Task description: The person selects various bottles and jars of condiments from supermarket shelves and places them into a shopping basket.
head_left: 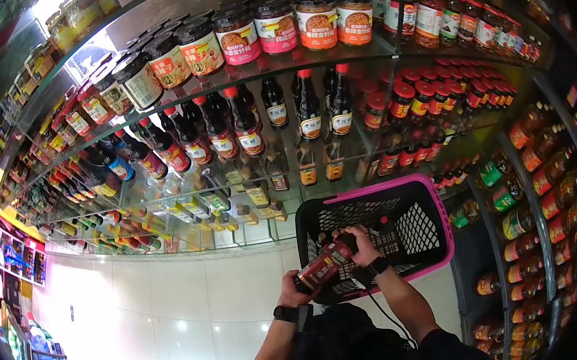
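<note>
A dark bottle with a red label (pixel 323 266) lies tilted between my two hands, over the near left part of a shopping basket. My left hand (pixel 291 291) is closed around its lower-left end. Around the upper-right end, my right hand (pixel 362 245) is closed too. The basket is black mesh with a pink rim (pixel 446 227). Inside it stand some dark bottles, one with a red cap (pixel 383 220); my hands and the held bottle partly hide them. A dark band is on each wrist, and a cable hangs by the right one.
Glass shelves with jars (pixel 278 25) and sauce bottles (pixel 307 111) curve across the front. Red-lidded jars (pixel 427 90) fill the shelf at right. Another rack with bottles of oil (pixel 518 222) stands right of the basket. Pale floor tiles (pixel 180 290) lie to the left.
</note>
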Tool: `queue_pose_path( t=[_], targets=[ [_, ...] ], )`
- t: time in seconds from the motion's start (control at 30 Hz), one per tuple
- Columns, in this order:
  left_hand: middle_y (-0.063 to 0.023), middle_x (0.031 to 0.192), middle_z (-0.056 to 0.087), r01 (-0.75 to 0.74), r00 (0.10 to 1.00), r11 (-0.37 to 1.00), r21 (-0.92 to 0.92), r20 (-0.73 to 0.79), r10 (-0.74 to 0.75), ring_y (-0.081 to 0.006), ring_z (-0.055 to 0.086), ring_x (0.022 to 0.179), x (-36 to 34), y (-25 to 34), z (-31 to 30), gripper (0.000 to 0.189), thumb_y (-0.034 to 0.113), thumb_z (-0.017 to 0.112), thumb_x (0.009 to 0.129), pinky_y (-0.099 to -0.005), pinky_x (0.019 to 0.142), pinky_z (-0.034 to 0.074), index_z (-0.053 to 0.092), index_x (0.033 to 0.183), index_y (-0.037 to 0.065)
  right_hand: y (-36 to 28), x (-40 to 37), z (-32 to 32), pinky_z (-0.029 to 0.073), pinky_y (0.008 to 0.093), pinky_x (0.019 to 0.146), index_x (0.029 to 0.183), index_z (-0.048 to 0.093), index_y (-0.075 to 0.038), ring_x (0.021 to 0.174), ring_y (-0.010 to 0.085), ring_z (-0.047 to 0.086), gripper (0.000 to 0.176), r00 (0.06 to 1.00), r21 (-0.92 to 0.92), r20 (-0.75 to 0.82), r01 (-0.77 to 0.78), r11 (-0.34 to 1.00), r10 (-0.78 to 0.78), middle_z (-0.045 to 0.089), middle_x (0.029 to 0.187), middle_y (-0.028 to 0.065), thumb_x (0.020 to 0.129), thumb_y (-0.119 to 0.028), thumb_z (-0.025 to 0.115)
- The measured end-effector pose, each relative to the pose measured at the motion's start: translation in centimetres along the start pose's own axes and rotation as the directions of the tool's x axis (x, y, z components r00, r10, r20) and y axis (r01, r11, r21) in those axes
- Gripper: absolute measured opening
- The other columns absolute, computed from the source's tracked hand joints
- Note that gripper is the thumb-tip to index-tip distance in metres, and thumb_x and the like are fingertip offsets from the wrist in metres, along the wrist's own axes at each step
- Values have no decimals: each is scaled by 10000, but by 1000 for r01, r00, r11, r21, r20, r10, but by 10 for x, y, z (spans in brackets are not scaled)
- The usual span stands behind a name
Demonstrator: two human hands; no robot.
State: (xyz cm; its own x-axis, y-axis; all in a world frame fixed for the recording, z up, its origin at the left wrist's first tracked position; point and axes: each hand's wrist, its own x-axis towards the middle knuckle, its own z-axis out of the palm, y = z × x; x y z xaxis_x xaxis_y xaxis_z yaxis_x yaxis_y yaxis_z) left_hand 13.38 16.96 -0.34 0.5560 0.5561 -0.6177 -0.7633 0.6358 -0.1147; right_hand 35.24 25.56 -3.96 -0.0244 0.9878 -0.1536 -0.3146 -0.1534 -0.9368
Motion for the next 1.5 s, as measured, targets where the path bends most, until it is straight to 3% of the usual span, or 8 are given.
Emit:
queue_pose_path(
  t=[0.07,0.17,0.43,0.77,1.1,1.37,1.43,1.5],
  targets=[
    [-165,1149,470,-20,999,1000,-13,-27,20,-326,450,1047,-6,0,4,465,298,371,773,-465,899,356,420,1156,41,-24,-6,9,455,341,732,829,536,-34,777,213,566,147,932,460,55,-342,819,358,590,816,95,792,-171,497],
    [-167,1137,480,-44,996,999,-22,-77,42,-327,454,1041,-8,7,-6,464,295,386,770,-457,891,365,421,1154,38,-25,-7,20,452,337,737,831,535,-40,799,210,567,142,884,488,56,-429,760,464,590,818,93,788,-170,497],
    [-164,1050,531,-47,983,994,-94,-178,30,-322,509,956,-22,63,-28,380,259,413,754,-443,843,404,493,1040,23,-2,-9,68,469,339,684,897,533,-93,813,158,564,153,969,41,-62,-236,971,239,576,865,34,797,-202,495],
    [-198,1011,546,-60,998,998,4,-18,61,-336,540,897,-78,205,-53,355,244,401,771,-403,792,457,486,985,-27,-10,12,203,521,322,583,931,512,-65,742,179,591,279,832,155,-51,-539,828,552,561,888,59,748,-264,579],
    [-172,1059,528,-56,998,998,-29,-33,55,-321,514,960,-70,259,-25,310,257,383,839,-412,823,426,451,1030,22,-47,27,270,494,279,495,761,547,-49,617,139,580,114,921,147,-316,-188,971,226,573,714,45,713,-143,590],
    [-90,947,524,-187,974,606,773,65,218,-245,468,941,9,271,5,243,266,383,837,-432,880,321,462,970,78,-67,68,263,416,250,592,694,553,20,630,99,518,93,861,-225,-400,240,944,-314,568,676,26,670,-46,614],
    [-62,878,528,-36,934,912,408,-311,176,-231,467,938,11,265,53,244,279,359,834,-442,875,299,472,940,91,-73,82,258,420,256,588,701,553,27,634,103,524,106,851,-258,-394,260,931,-347,572,677,33,669,-51,618],
    [-81,929,521,-38,986,907,420,-134,103,-230,462,966,27,269,62,283,313,340,840,-427,900,275,475,957,93,-77,98,254,424,262,583,708,552,33,639,106,529,120,842,-289,-386,277,916,-376,576,679,40,667,-55,623]
  ],
)
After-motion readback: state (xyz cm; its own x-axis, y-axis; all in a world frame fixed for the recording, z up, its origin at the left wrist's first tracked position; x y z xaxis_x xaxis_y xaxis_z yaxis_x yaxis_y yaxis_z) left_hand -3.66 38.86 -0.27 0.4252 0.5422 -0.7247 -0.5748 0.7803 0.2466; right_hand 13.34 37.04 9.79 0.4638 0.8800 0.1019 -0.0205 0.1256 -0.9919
